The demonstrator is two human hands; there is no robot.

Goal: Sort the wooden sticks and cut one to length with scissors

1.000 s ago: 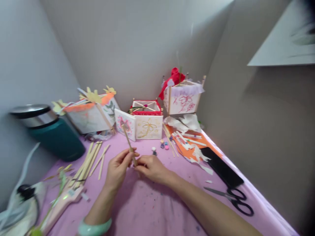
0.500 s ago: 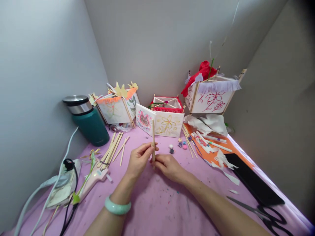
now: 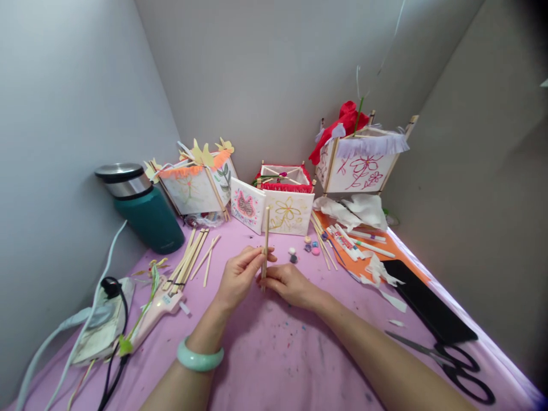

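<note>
Above the purple cloth, thin wooden sticks [image 3: 266, 228] stand nearly upright between my two hands; how many are bunched together I cannot tell. My left hand [image 3: 243, 274] pinches them around the middle, thumb toward me. Lower down, the fingers of my right hand [image 3: 287, 283] close on their bottom end. Just behind stand a white panel with a yellow flower drawing [image 3: 289, 212] and a white panel with a pink butterfly drawing [image 3: 247, 204]. More wooden sticks [image 3: 188, 260] lie to the left, some bound with dark ties.
At left are a teal bottle [image 3: 148, 220], a pink glue gun [image 3: 156, 314] and a power strip [image 3: 103, 325] with cords. Paper lanterns [image 3: 188, 188] line the back. On the right lie markers [image 3: 345, 242], a black phone-like slab [image 3: 428, 299] and scissors [image 3: 449, 359].
The view has shifted slightly, so the whole scene sits a little further left. Both hands keep their hold on the sticks, with hardly any movement.
</note>
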